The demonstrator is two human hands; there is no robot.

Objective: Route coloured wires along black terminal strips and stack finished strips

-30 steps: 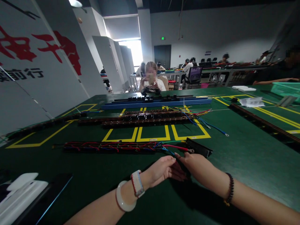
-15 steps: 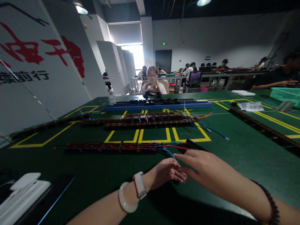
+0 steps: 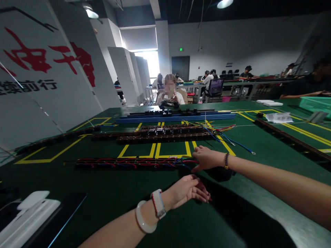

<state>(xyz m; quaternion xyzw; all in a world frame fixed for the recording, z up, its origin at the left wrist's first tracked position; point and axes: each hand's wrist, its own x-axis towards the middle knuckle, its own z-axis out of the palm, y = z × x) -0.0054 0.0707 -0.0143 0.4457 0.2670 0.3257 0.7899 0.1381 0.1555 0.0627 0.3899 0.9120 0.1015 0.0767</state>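
Observation:
A long black strip with red and blue wires (image 3: 124,163) lies lengthwise on the green table in front of me. Over the loose cables at its right end is my right hand (image 3: 208,158), with thumb and fingers spread apart around them. Whether the fingertips touch the cables is hard to see. Nearer to me, my left hand (image 3: 190,189) hovers with loosely bent, separated fingers and nothing in it. A black object (image 3: 219,174) shows partly under my right wrist; its kind is unclear.
Several dark wired strips (image 3: 165,136) with coloured cables lie farther back, before blue rails (image 3: 176,117). Another dark strip (image 3: 292,142) runs along the right, near a green basket (image 3: 314,104). White devices (image 3: 38,215) lie at the near left. A person (image 3: 169,94) sits opposite.
My right hand has moved forward, away from my left hand, to the cable ends. The left hand has stayed nearly in place. The view has shifted slightly.

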